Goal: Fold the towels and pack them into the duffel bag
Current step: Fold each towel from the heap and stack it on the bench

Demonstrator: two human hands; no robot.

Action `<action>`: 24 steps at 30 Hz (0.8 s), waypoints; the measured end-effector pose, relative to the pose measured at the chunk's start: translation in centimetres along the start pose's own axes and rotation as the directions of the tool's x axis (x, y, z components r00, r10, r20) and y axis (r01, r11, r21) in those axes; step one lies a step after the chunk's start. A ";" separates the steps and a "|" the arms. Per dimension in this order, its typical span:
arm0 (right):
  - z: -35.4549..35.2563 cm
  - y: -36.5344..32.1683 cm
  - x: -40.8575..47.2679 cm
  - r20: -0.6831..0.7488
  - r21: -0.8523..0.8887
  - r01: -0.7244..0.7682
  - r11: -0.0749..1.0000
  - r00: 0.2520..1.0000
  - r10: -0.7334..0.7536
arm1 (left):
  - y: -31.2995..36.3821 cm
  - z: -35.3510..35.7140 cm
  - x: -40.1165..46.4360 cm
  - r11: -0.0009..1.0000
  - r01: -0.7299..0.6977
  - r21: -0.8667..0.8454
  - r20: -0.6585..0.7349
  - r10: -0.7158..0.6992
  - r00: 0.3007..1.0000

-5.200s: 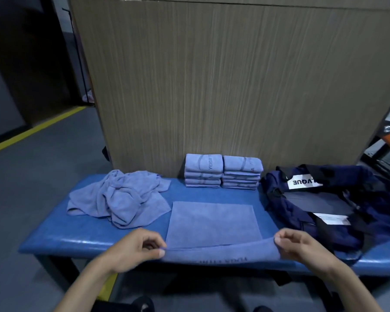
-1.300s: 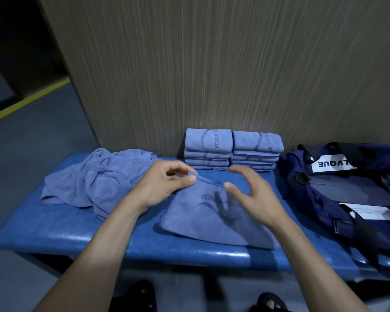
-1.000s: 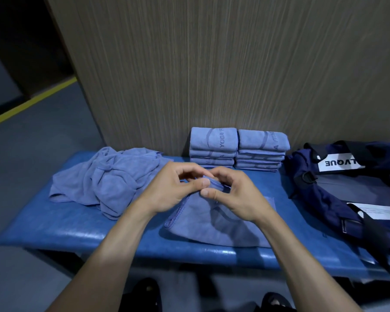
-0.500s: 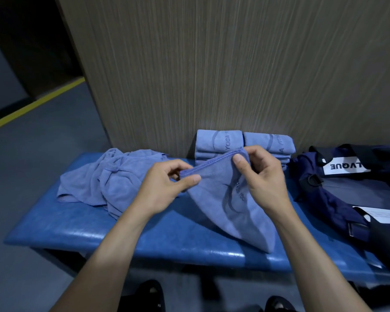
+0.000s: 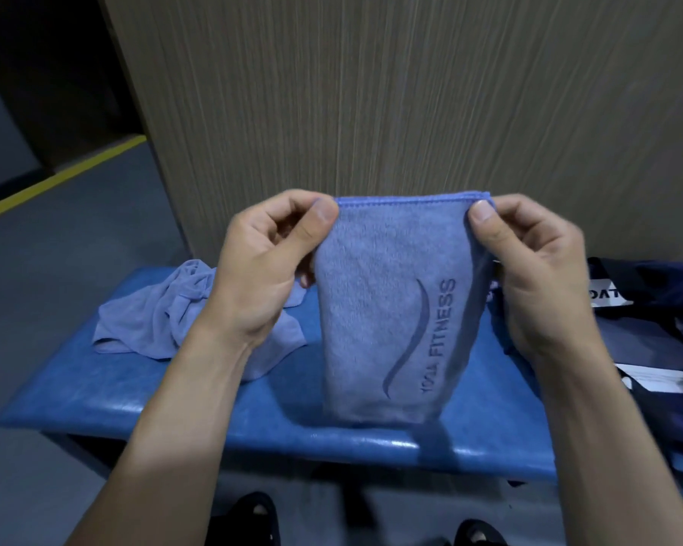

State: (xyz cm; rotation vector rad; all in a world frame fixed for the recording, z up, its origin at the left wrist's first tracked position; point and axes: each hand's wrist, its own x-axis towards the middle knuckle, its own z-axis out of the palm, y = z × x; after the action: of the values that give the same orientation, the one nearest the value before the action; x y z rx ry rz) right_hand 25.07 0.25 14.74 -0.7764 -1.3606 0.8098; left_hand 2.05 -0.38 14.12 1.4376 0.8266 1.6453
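A folded blue towel [image 5: 391, 309] with a "FITNESS" print hangs upright in front of me, above the blue bench [image 5: 174, 392]. My left hand [image 5: 269, 262] pinches its top left corner and my right hand [image 5: 529, 262] pinches its top right corner. The towel's lower end hangs just over the bench top. A crumpled pile of unfolded towels [image 5: 166, 313] lies on the bench at the left. The dark navy duffel bag [image 5: 655, 333] sits open at the right end. The stacks of folded towels are hidden behind the held towel and my hands.
A wood-grain panel [image 5: 371, 92] stands right behind the bench. Grey floor with a yellow line [image 5: 56, 179] stretches to the left. My dark shoes [image 5: 253, 522] show below the bench's front edge.
Both hands lifted the folded towel off the bench and spread apart, so it now hangs upright by its top corners. The view has moved closer, hiding the folded stacks.
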 end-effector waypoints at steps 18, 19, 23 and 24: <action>-0.7 1.4 1.8 -0.063 -0.038 -0.011 0.999 0.998 0.008 | -1.1 0.4 2.5 0.936 -0.175 0.307 -0.014 0.188 0.982; -1.0 1.5 1.4 -0.039 -0.056 -0.013 0.998 0.999 0.011 | -1.0 0.3 2.0 0.937 -0.167 0.307 -0.003 0.177 0.984; -2.7 2.2 -1.2 0.090 -0.147 -0.056 0.988 0.993 0.070 | -1.4 -1.2 -1.0 0.949 -0.056 0.311 0.102 0.026 0.994; -3.4 2.5 -2.0 0.141 -0.178 -0.082 0.981 0.984 0.107 | -1.8 -1.7 -2.0 0.943 -0.014 0.334 0.154 -0.040 0.987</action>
State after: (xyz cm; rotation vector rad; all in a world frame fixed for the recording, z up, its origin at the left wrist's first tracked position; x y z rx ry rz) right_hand 28.23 -0.22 11.31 -0.9355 -1.5520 0.8469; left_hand 0.72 -1.26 11.36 1.7664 1.0571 1.4033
